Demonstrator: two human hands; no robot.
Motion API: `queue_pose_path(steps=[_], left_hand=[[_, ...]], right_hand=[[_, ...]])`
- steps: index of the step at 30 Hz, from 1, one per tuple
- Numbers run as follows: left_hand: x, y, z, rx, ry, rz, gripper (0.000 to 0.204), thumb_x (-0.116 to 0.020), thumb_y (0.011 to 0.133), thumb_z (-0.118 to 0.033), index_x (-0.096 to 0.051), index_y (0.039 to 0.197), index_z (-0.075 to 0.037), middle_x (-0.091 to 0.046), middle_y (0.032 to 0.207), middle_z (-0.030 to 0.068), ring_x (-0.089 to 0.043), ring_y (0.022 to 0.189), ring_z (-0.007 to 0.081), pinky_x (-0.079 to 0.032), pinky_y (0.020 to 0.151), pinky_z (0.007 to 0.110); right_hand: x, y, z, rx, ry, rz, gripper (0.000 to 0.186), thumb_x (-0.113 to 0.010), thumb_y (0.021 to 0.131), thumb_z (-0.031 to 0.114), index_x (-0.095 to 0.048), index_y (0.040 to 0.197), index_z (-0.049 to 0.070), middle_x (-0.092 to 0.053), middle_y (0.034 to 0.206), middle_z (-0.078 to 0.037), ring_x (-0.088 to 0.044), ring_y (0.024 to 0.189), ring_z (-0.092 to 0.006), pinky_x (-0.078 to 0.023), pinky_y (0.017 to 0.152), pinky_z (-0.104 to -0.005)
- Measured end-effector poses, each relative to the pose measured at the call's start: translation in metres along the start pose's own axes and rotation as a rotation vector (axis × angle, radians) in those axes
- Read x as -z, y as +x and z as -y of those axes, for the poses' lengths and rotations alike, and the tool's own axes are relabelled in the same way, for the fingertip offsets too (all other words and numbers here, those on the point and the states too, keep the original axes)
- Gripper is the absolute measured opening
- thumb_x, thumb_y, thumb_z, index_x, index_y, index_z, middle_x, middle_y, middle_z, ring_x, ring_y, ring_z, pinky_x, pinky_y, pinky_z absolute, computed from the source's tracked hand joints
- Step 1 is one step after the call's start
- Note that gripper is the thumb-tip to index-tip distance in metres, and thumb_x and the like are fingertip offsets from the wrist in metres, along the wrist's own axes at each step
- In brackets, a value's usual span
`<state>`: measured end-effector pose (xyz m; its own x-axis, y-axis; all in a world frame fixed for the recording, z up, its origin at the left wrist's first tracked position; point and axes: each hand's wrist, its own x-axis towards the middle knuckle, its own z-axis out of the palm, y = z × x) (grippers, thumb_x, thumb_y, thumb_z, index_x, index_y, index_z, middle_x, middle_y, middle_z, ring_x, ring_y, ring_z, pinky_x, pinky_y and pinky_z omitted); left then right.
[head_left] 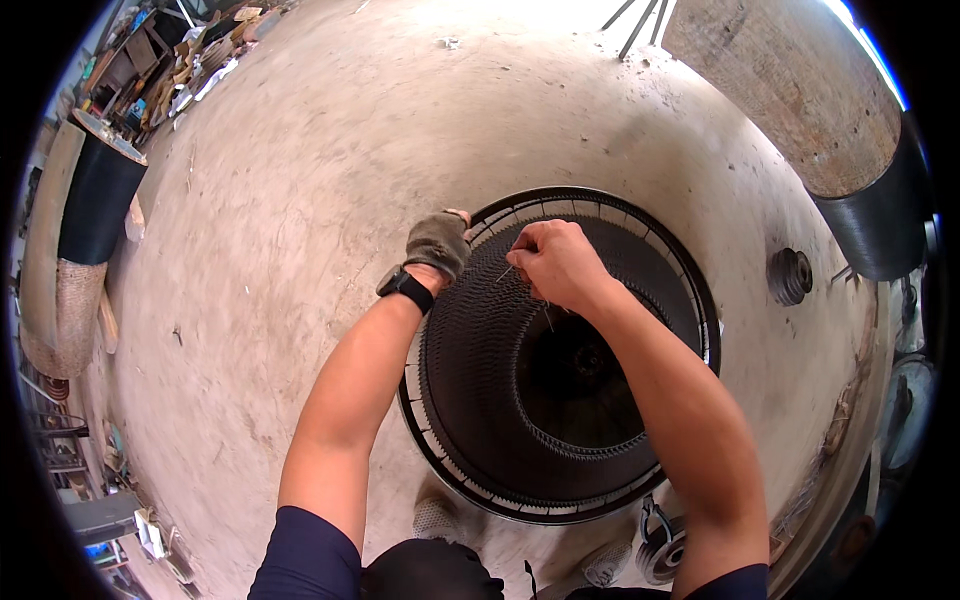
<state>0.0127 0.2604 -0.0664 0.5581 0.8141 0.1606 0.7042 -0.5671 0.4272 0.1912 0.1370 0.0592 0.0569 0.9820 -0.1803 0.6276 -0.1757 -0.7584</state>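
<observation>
We stand on a bare, pale concrete floor (300, 200), dusty and lightly cracked, in what looks like a workshop yard. Directly below us sits a large round black frame (560, 350), a ring of thin metal ribs around a dark, finely toothed mesh drum that narrows toward a dim centre. It rests on the floor right in front of our feet, with our pale shoes (440, 518) just showing at its near edge.

Our left hand (438, 243) wears a worn, fingerless olive glove and curls closed over the far-left rim of the frame, with a black watch (405, 289) strapped at the wrist. Our right hand (553, 262) is bare and closed in a pinch on a thin wire (506, 271), held just above the mesh near the upper rim. The 2 hands are near each other but not touching.

To the upper right a thick concrete pillar (800, 90) rises, its lower part wrapped in black. A second pillar (85, 220) with a black band stands at the left. A grooved metal pulley (789, 276) lies on the floor right of the frame, and another pulley (660, 550) sits near our right elbow. Scrap and cardboard clutter (180, 60) piles up at the far left.
</observation>
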Motion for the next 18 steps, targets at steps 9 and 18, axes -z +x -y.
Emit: queue_pose_path(steps=[9, 18], left_hand=[[-0.004, -0.04, -0.021, -0.264, 0.065, -0.207, 0.004, -0.06, 0.086, -0.013, -0.059, 0.086, -0.009, -0.062, 0.087, 0.012, -0.064, 0.081, 0.0357, -0.051, 0.065, 0.048], [-0.008, -0.042, -0.025, -0.292, 0.026, -0.192, 0.005, -0.062, 0.081, -0.011, -0.058, 0.084, -0.009, -0.06, 0.085, 0.0104, -0.062, 0.085, 0.0342, -0.052, 0.069, 0.046]], right_hand=[[0.005, 0.022, 0.003, 0.151, -0.362, 0.143, 0.016, -0.075, 0.082, 0.017, -0.076, 0.091, 0.004, -0.071, 0.089, -0.02, -0.068, 0.09, -0.0386, -0.054, 0.082, -0.0453], [-0.006, 0.035, -0.021, 0.009, -0.275, 0.187, 0.018, -0.078, 0.077, 0.017, -0.076, 0.09, 0.005, -0.072, 0.089, -0.019, -0.069, 0.089, -0.037, -0.055, 0.08, -0.0438]])
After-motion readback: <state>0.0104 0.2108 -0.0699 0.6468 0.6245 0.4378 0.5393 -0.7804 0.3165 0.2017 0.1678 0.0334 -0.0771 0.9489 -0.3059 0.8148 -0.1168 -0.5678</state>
